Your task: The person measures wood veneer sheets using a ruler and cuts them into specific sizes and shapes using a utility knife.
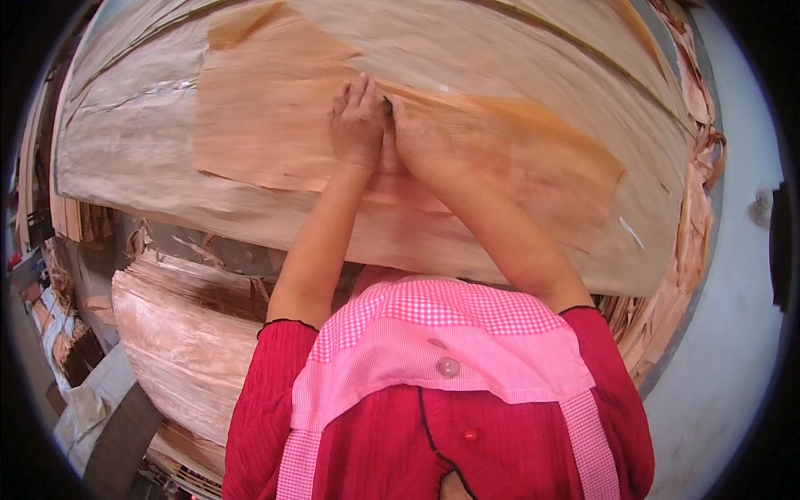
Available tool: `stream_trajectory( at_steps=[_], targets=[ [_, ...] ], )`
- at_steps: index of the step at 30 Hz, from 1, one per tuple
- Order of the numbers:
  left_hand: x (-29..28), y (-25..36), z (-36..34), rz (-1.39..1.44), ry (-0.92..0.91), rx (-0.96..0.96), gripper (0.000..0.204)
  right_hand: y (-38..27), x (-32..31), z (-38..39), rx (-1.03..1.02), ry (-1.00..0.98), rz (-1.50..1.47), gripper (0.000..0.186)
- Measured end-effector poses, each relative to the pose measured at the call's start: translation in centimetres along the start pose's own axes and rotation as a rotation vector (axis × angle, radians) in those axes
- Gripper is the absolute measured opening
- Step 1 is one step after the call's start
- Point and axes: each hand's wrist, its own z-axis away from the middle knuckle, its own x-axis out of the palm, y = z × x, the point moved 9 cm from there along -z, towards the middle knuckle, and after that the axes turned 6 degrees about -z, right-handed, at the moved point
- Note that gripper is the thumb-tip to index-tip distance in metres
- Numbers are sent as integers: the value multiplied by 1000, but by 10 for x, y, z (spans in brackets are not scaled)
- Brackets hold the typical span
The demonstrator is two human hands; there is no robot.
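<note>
A thin orange-tan sheet of wood veneer [267,125] with ragged edges lies over a larger pale veneer sheet [133,154] on top of the stack. My left hand [357,123] rests on the orange-tan sheet, its fingers stretched forward and holding nothing. Close beside it on the right, my right hand [423,148] is closed, slightly smeared by motion. A small dark tool [387,106] shows at its fingertips, between the two hands; most of it is hidden, so its kind is unclear. Rightward, the orange-tan veneer narrows toward a slanted end.
A second veneer stack [187,325] stands low at the left, below the work surface. Torn veneer edges [696,217] hang along the right side, next to a pale grey floor [708,375]. A white sliver [631,233] lies near the right front. A grey beam [125,433] is at lower left.
</note>
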Motion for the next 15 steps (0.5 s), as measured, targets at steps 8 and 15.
stream_trajectory(
  at_steps=[8,15],
  targets=[
    [-14,14,3,-81,55,35,44,85,-36,76,-138,-3,209,57],
    [20,62,11,-167,-173,130,38,152,-65,97,-264,-19,303,50]
  ],
)
